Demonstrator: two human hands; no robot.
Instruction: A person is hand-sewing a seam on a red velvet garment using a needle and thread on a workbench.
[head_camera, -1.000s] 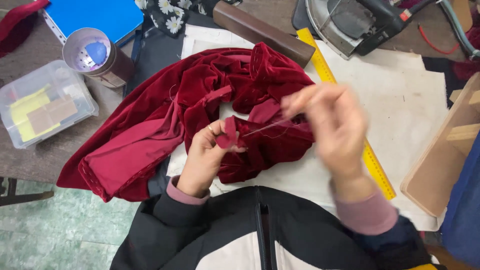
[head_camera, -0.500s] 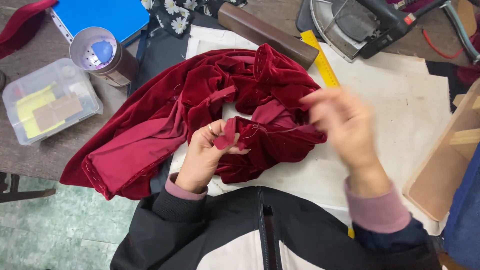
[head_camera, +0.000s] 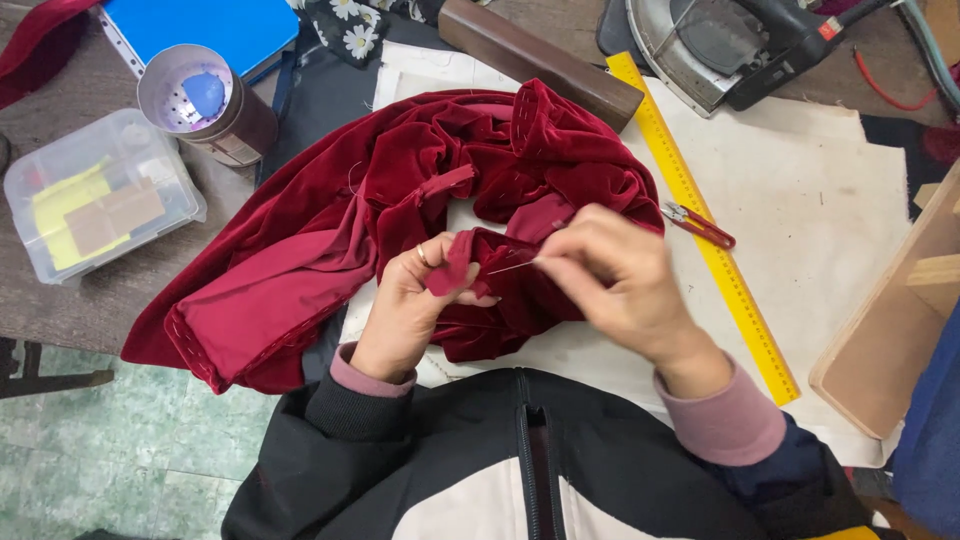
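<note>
Left hand (head_camera: 405, 310) pinches a fold of the crumpled dark-red velvet garment (head_camera: 400, 220) on the worktop, right hand (head_camera: 610, 275) fingers closed on a thin needle (head_camera: 512, 265) — probably best keeping that fold taut with small stitches.

left hand (head_camera: 405, 310) pinching red velvet (head_camera: 330, 240), right hand (head_camera: 610, 275) holding needle (head_camera: 512, 265)

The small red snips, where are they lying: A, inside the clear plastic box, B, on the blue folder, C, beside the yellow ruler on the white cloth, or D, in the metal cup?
C: the red snips lie against the yellow ruler on the white cloth, right of the red velvet.
</note>
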